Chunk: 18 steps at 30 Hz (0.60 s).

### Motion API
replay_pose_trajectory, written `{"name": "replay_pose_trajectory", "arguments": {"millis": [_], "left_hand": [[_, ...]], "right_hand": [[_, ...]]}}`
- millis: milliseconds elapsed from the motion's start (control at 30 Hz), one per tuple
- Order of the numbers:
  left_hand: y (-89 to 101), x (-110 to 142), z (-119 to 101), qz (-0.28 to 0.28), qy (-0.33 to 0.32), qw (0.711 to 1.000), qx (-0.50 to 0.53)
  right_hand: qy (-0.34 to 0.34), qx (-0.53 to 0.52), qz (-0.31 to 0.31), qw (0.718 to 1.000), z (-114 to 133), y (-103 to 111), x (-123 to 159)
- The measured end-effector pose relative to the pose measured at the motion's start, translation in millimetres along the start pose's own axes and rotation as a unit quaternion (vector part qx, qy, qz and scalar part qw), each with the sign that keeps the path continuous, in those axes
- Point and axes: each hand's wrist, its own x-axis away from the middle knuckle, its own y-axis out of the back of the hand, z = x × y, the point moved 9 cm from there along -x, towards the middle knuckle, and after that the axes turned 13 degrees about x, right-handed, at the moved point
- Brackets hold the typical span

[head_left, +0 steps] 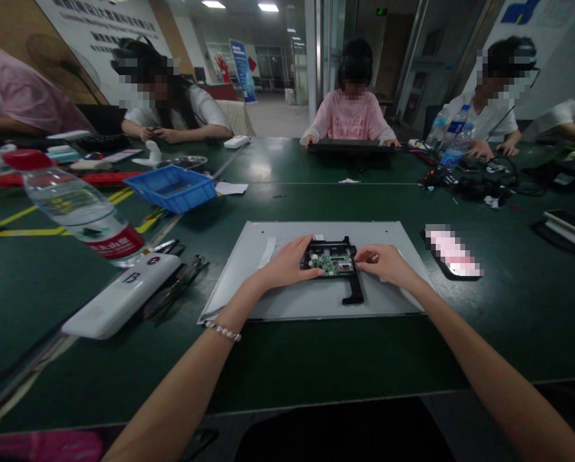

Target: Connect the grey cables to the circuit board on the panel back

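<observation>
A black plastic frame (353,285) carrying a green circuit board (333,264) lies on a light grey flat panel (287,308). Around the frame's left end my left hand (287,264) is closed, thumb on the near side and fingers on the far side. My right hand (386,264) is pinched at the frame's right edge, beside the board. Whatever is between its fingertips is too small to make out. A white strip (267,252) lies on the panel left of my left hand.
On the left stand a water bottle (88,215), a white power bank (124,298), glasses (179,285) and a blue tray (172,187). A phone (454,253) lies right of the panel. Several people sit across the green table (345,362), one holding a dark flat panel (352,149).
</observation>
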Motion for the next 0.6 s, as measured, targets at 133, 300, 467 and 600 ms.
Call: {"name": "replay_pose_trajectory", "arguments": {"millis": [133,300,467,600], "left_hand": [[0.3,0,0,-0.001,0.005,1.0,0.001],[0.0,1,0,0.001,0.009,1.0,0.005],[0.6,1,1,-0.008,0.001,1.0,0.013],[0.5,0,2,-0.004,0.003,1.0,0.013]], "right_hand": [[0.002,0.014,-0.011,1.0,-1,2,0],[0.007,0.011,-0.028,1.0,-5,7,-1],[0.006,0.01,-0.024,1.0,-4,10,-1],[0.007,0.008,-0.025,1.0,2,11,0]]}}
